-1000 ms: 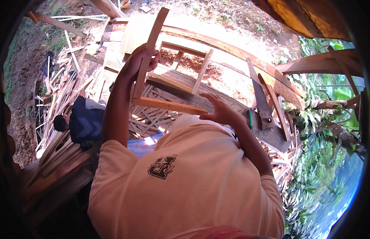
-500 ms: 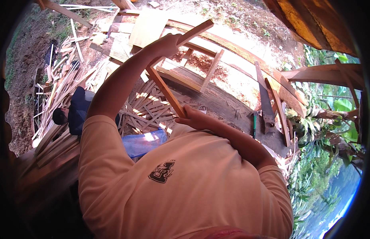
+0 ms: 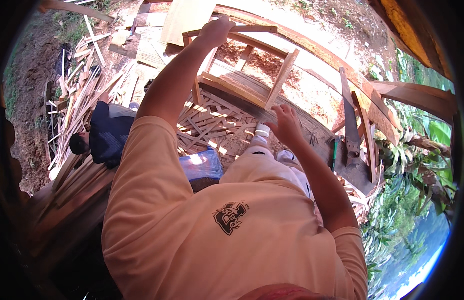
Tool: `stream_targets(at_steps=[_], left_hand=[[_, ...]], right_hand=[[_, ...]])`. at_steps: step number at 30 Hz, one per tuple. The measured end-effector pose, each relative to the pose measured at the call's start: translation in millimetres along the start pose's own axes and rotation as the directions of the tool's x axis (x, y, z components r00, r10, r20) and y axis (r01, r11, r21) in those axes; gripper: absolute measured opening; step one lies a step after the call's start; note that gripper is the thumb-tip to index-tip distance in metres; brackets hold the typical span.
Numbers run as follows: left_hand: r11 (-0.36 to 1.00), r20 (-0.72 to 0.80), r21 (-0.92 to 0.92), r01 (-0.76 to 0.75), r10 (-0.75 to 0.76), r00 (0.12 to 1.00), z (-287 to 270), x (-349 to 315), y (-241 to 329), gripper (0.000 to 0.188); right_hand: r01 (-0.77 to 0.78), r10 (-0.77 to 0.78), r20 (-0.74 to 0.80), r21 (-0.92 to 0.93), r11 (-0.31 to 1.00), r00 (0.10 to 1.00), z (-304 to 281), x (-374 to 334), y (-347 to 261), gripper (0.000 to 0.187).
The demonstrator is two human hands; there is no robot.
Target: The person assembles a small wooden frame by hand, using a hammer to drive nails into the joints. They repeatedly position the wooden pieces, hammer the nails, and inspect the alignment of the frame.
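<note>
Two pale-brown wooden strips joined in an L (image 3: 256, 29): raised, at the far left corner of the landmark, the rectangular pale-brown wooden frame (image 3: 282, 79). One arm of the L runs along the frame's far edge as seen from above; the other drops past its left end. The gap in height between L and frame cannot be told.

Your left hand (image 3: 215, 33) is closed around the long arm of the L, above the frame's far left corner. Your right hand (image 3: 288, 122) is open, fingers loosely spread, nothing seen in it; it is just beside the frame's near right corner, contact unclear.

Under the frame: a long, weathered grey-brown plank (image 3: 314, 134). Right of the frame: a handsaw with a long dark tapering blade (image 3: 348, 107), a slim green object (image 3: 335, 154) beside it. Nearer you than the frame: scattered thin pale wooden strips (image 3: 204, 121), then a translucent blue plastic sheet (image 3: 202, 166). Well left of the frame: a co-worker in a dark top (image 3: 111, 131), beside a heap of wooden offcuts (image 3: 84, 97).
</note>
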State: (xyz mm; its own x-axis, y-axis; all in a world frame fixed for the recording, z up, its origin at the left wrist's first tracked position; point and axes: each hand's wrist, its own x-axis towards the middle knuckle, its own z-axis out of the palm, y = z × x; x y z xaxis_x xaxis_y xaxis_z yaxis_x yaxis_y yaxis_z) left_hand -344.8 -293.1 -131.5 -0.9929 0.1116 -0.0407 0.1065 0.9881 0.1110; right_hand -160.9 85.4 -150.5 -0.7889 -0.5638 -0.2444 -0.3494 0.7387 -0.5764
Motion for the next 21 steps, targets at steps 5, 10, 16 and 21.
stream_targets(at_steps=[5,10,16,21], left_hand=[[0.990,0.112,0.001,-0.142,0.141,0.984,20,22,-15,0.026],[0.981,0.123,-0.085,-0.174,0.184,0.975,51,42,-25,0.032],[0.938,0.088,-0.137,-0.317,0.330,0.940,80,66,-34,0.032],[0.928,0.074,-0.154,-0.338,0.352,0.933,78,73,-13,0.022]], right_hand=[[0.118,-0.136,-0.096,-0.177,0.977,0.986,55,53,5,0.064],[0.137,-0.156,-0.088,-0.195,0.971,0.984,76,66,16,0.033],[0.158,-0.173,-0.147,-0.111,0.981,0.974,79,65,23,0.032],[0.156,-0.169,-0.143,-0.095,0.983,0.975,83,65,23,0.032]])
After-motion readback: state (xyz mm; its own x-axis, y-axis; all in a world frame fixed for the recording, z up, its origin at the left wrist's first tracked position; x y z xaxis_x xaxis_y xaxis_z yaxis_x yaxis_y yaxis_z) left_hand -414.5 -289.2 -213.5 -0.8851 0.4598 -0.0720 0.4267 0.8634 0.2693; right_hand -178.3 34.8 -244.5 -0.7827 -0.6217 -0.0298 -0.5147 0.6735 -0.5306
